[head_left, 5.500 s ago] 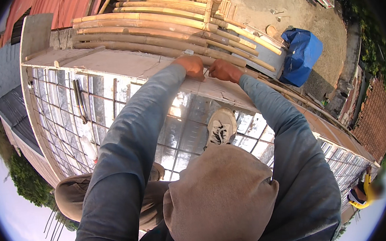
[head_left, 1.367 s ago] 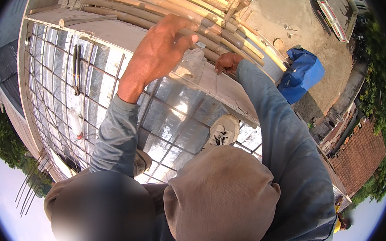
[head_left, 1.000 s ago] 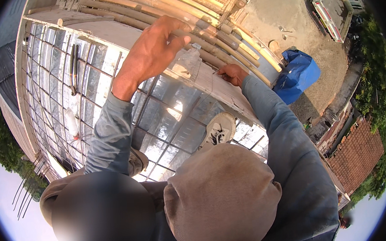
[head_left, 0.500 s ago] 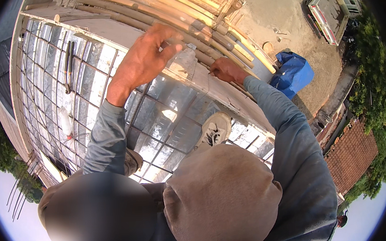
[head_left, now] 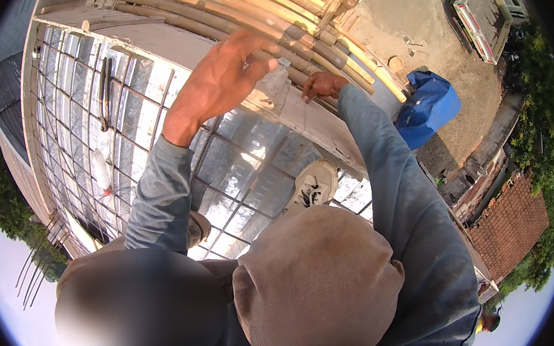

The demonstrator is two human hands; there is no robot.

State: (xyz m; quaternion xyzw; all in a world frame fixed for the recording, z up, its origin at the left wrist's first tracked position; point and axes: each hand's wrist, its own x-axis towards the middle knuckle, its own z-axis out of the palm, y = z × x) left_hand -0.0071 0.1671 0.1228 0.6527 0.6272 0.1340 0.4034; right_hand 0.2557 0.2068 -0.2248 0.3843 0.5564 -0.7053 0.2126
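Note:
My left hand (head_left: pixel 223 79) hovers over the far edge of the formwork, its thumb and fingers apart; the fingertips are slightly blurred. Close to the thumb tip is a small grey piece (head_left: pixel 284 62), and I cannot tell whether the thumb touches it. My right hand (head_left: pixel 324 86) is closed in a pinch at the outer side of the edge board (head_left: pixel 305 120). Whatever lies between those fingertips is too small to make out. Below the hands, a grid of steel bars (head_left: pixel 235 205) runs above shiny metal decking (head_left: pixel 249 152).
Pliers-like tool with dark handles (head_left: pixel 105 89) and a clear plastic bottle (head_left: pixel 101 170) lie on the bar grid. Bamboo poles (head_left: pixel 244 9) run beyond the edge board. Lower down are a blue tarp (head_left: pixel 428 106) and a truck (head_left: pixel 483 17). My shoe (head_left: pixel 315 182) stands among the bars.
My right hand has drawn left and slightly away, closer to my left hand. The left hand stays over the edge with its fingers apart. The whole view has shifted a little.

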